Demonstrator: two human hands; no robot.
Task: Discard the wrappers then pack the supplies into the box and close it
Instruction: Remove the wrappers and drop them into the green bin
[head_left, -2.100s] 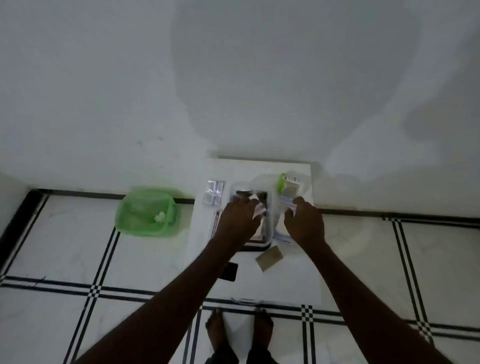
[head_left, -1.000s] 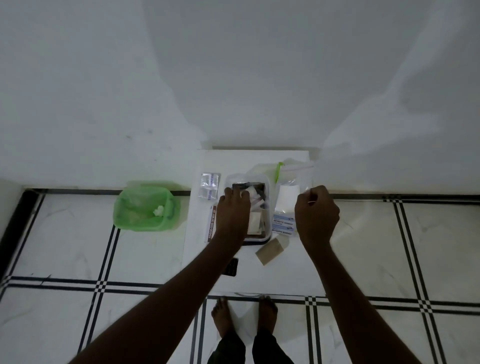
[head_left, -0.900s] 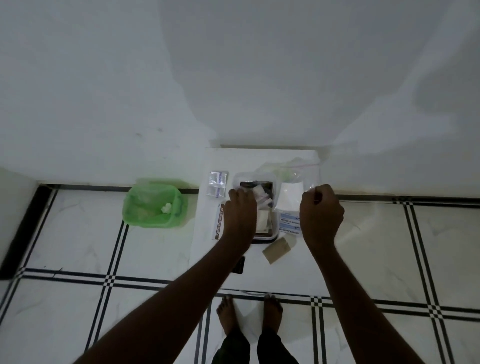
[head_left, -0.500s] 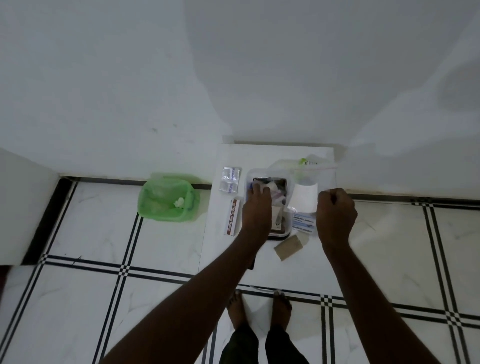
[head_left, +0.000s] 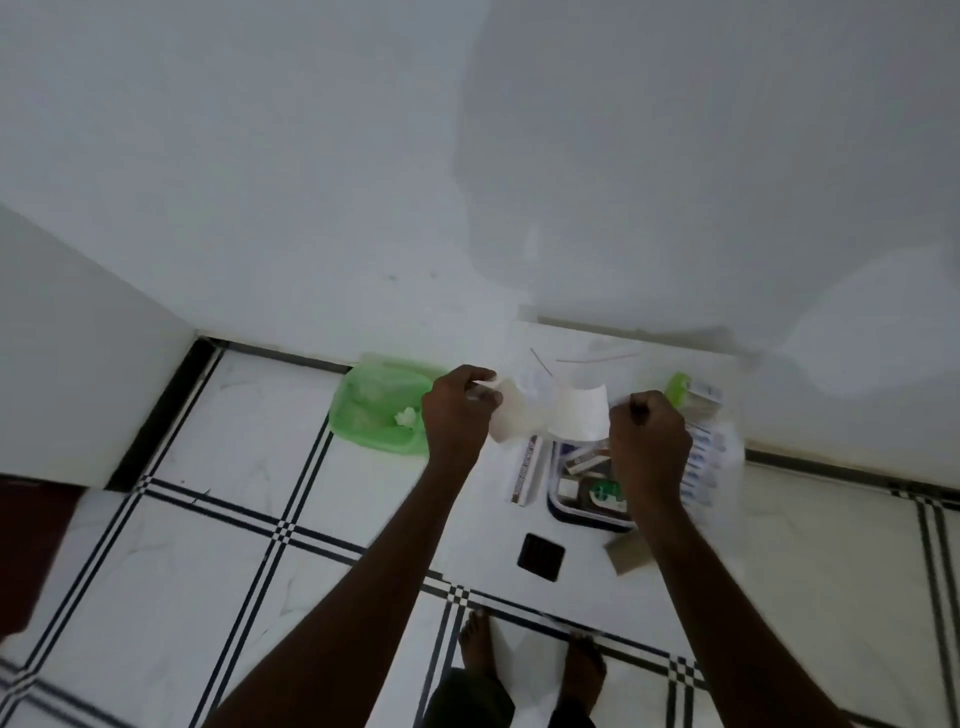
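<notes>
I stand at a small white table (head_left: 467, 540) against the wall. My left hand (head_left: 457, 415) pinches the left edge of a clear plastic bag (head_left: 550, 410) with white pads inside, and my right hand (head_left: 647, 441) is fisted on its right edge. The bag hangs stretched between both hands, above the table's far left. Below it sits the open clear box (head_left: 587, 493) holding small packets. A thin long carton (head_left: 525, 475) lies left of the box, and a blue-striped carton (head_left: 704, 467) lies to its right.
A green bin (head_left: 379, 415) with a white crumpled wrapper inside stands on the tiled floor left of the table. A dark square item (head_left: 540, 556) and a brown card (head_left: 626, 556) lie on the table's near side. A green-capped pack (head_left: 685, 389) lies at the back right.
My left hand left the box and took the bag's left edge. Both hands lifted the bag and carried it leftward, toward the green bin. The camera view also swung left.
</notes>
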